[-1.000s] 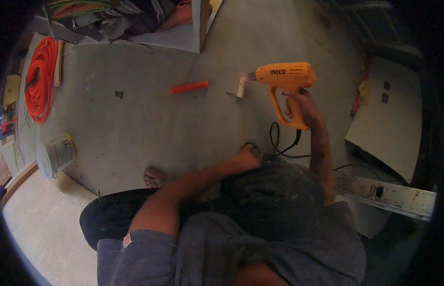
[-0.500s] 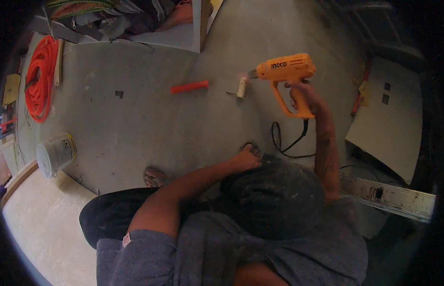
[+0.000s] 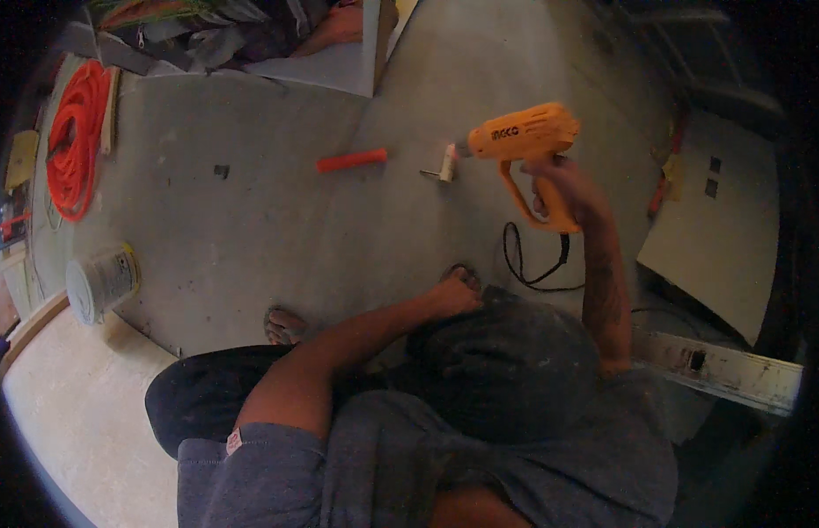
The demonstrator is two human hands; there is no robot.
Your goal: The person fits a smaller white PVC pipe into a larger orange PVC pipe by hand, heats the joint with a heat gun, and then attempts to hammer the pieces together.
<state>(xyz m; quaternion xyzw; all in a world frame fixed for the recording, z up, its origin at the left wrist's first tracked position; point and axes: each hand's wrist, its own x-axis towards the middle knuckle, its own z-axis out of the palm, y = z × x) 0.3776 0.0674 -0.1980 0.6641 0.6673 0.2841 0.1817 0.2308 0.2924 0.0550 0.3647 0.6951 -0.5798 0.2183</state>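
My right hand point(image 3: 550, 189) grips an orange heat gun point(image 3: 515, 132) by its handle, with a black cord hanging below. The nozzle points left at the top of a small cream cylinder point(image 3: 446, 167) standing on the floor, with a thin rod out to its left and a pinkish glow at the nozzle side. A red tube point(image 3: 351, 159) lies left of the cylinder. My left hand point(image 3: 453, 297) rests low by my foot and dark-clad leg; its fingers are hard to make out.
An orange hose coil point(image 3: 75, 141) and white bucket point(image 3: 101, 286) are at left, near a pale board point(image 3: 75, 396). A grey partition point(image 3: 312, 70) with dark fabric stands at top. A leaning panel point(image 3: 717, 229) and metal bar point(image 3: 735, 378) are at right.
Over the second, the heat gun's rear has tilted up and my right forearm has shifted right. In the last half second the nozzle has dropped slightly. My left hand has barely moved.
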